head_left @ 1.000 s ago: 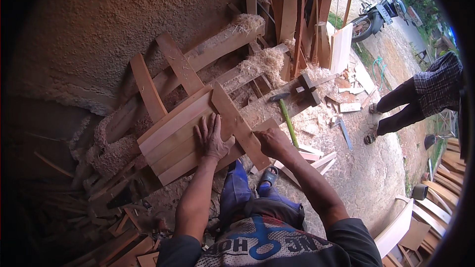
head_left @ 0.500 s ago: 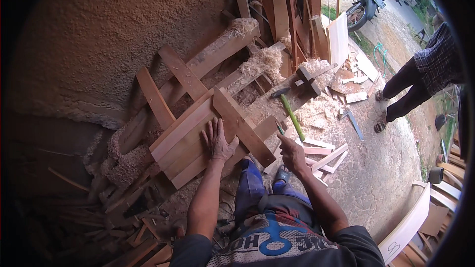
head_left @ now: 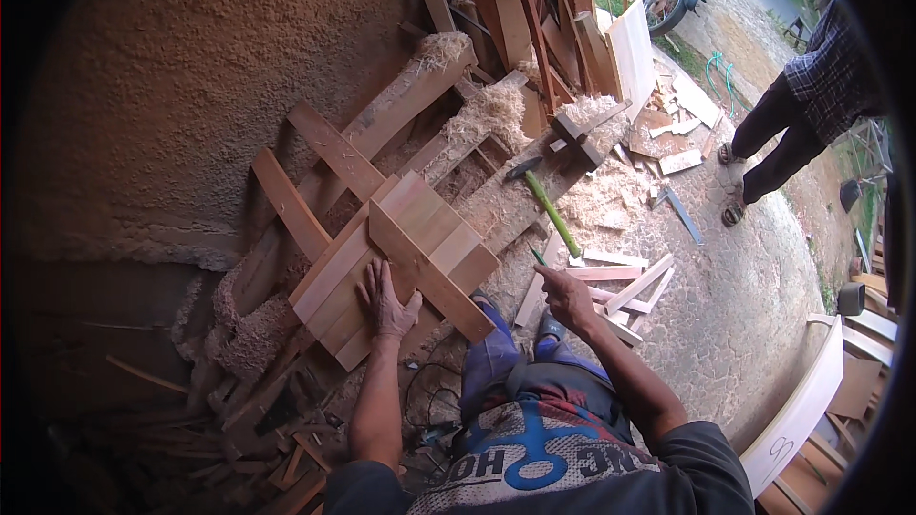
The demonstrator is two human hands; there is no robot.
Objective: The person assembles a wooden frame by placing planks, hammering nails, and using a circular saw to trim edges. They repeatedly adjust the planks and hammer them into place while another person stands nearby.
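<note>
My left hand [head_left: 388, 303] lies flat with spread fingers on a panel of joined light wooden boards [head_left: 336, 298]. Across this panel runs a narrow wooden board [head_left: 420, 267], just beyond my fingertips. More of the panel's strips show on the far side of that board. My right hand [head_left: 566, 291], to the right of the panel, is closed around a slim green pencil [head_left: 537, 255] with its tip pointing up and away. A hammer with a lime-green handle [head_left: 551, 213] rests beyond the pencil, its dark head on a shavings-covered timber.
Wood shavings [head_left: 496, 116] cover the timbers behind the panel. Several offcuts [head_left: 620, 277] and a blue metal square [head_left: 682, 216] lie on the floor at right. Another person [head_left: 797, 119] stands at the far right. A rough wall [head_left: 219, 86] rises on the left.
The narrow board has shifted left and nearer across the panel, exposing more strips beyond it. My left hand stays flat on the panel; my right still holds the pencil. The view has shifted slightly.
</note>
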